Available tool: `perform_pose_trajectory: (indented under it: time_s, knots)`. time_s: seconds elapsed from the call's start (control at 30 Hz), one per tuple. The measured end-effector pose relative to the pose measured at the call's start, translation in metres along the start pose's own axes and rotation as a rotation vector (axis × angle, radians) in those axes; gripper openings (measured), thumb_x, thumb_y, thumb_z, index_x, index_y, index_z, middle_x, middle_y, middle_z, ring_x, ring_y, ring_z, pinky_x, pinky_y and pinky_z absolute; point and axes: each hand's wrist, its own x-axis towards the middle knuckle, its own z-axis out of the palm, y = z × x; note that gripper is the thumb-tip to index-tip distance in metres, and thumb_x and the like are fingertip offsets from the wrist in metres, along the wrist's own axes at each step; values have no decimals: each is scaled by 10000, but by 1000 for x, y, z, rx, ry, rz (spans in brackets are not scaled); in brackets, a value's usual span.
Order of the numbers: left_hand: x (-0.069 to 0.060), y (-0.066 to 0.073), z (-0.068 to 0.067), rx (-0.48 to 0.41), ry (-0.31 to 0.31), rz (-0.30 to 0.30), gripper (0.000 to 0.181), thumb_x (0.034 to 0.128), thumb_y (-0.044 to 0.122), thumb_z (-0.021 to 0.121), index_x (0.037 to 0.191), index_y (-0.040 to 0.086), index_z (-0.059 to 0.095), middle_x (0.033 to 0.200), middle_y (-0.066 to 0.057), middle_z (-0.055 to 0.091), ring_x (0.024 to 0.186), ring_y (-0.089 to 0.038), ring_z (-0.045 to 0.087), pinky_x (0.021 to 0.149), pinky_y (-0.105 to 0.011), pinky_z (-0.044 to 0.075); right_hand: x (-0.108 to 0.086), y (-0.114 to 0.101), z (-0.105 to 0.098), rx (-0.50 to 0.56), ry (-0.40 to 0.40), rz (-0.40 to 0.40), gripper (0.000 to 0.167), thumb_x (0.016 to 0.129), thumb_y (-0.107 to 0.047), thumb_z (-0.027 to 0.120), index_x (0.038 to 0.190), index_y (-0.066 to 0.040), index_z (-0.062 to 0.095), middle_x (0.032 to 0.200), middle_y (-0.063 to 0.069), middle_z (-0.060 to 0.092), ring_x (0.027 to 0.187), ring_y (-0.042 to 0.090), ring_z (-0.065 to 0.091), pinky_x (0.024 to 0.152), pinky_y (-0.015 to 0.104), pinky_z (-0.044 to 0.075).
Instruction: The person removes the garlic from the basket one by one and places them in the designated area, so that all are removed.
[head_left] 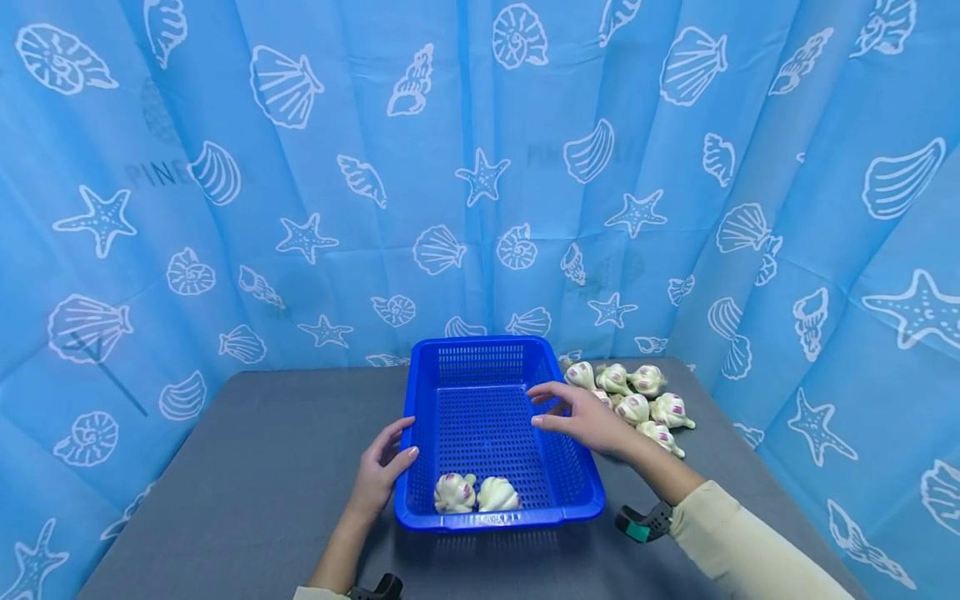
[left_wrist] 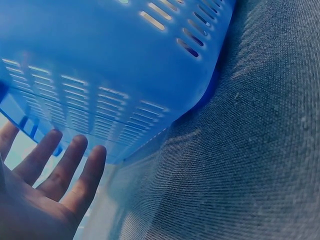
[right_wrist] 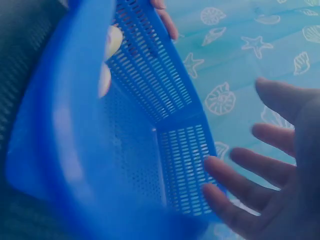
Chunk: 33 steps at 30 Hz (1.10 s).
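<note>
A blue plastic basket (head_left: 491, 383) with slotted walls stands on the grey table, and two garlic bulbs (head_left: 454, 493) lie inside at its near end. At the basket's left side, my left hand (head_left: 378, 467) has its thumb and fingertips at the rim; in the left wrist view its fingers (left_wrist: 75, 172) are spread and fairly straight beside the slotted wall. Over the basket's right side hovers my right hand (head_left: 573, 412), holding nothing. The right wrist view shows its fingers (right_wrist: 245, 187) spread apart. Part of the garlic pile (head_left: 633, 408) is behind that hand.
Several garlic bulbs are heaped on the right of the grey table (head_left: 300, 450), close to the basket's right wall. A blue curtain (head_left: 337, 217) with white shell prints hangs behind the table and along its sides. Each wrist wears a dark band (head_left: 645, 523).
</note>
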Motion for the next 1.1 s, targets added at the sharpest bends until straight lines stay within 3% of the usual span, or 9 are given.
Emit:
perform_pose_trajectory:
  time_s: [0.17, 0.23, 0.33, 0.43, 0.57, 0.7, 0.93, 1.1]
  knots:
    - [-6, 25, 1, 12, -11, -6, 466, 948, 77, 590, 1392, -11, 478, 1408, -260, 457, 1246, -451, 470, 964, -589, 423, 14, -7, 1, 1, -192, -9, 477, 937, -297, 648, 1343, -69, 541, 1308, 149, 573, 1119, 356, 586, 845, 463, 523]
    - [-7, 29, 1, 22, -13, -13, 466, 948, 76, 591, 1391, -14, 478, 1408, -260, 458, 1245, -446, 475, 963, -581, 428, 20, -9, 2, 4, -258, 4, 499, 934, -324, 647, 1354, -79, 533, 1321, 150, 563, 1142, 374, 574, 867, 467, 515]
    - [-7, 27, 1, 22, -12, -5, 462, 946, 72, 590, 1386, -20, 481, 1405, -265, 460, 1235, -452, 482, 955, -579, 436, 29, -10, 4, 7, -354, 26, 518, 928, -342, 652, 1365, -92, 530, 1333, 134, 557, 1173, 356, 558, 885, 440, 508]
    - [-4, 14, 0, 10, -4, 5, 464, 944, 79, 596, 1388, -3, 487, 1406, -258, 463, 1232, -456, 483, 948, -588, 437, 37, -12, 8, 38, -462, 64, 514, 929, -326, 658, 1369, -94, 529, 1337, 119, 557, 1180, 311, 554, 843, 411, 527]
    - [1, -6, 0, 7, 9, 10, 466, 946, 131, 612, 1395, 70, 504, 1420, -210, 471, 1242, -424, 487, 948, -579, 441, 46, -15, 16, 102, -580, 184, 466, 933, -280, 662, 1364, -151, 541, 1310, 81, 566, 1101, 248, 596, 778, 405, 548]
    - [3, -14, -1, 1, 8, 13, 463, 941, 202, 630, 1387, 135, 524, 1423, -167, 479, 1248, -396, 492, 952, -570, 443, 55, -14, 23, 145, -693, 285, 465, 946, -258, 645, 1384, -157, 524, 1311, 112, 564, 1047, 311, 629, 835, 493, 527]
    - [3, -12, -2, -3, 9, 6, 465, 937, 206, 637, 1385, 143, 528, 1419, -154, 487, 1258, -382, 485, 971, -568, 427, 64, -13, 38, 140, -857, 374, 502, 959, -254, 621, 1425, -128, 482, 1367, 129, 524, 1046, 326, 633, 869, 516, 509]
    - [-2, 11, 0, -2, 7, 7, 461, 936, 93, 611, 1381, 25, 508, 1386, -236, 493, 1209, -428, 512, 951, -567, 443, 66, -12, 49, 102, -889, 413, 463, 933, -269, 657, 1372, -176, 542, 1291, 25, 575, 995, 286, 637, 836, 504, 525]
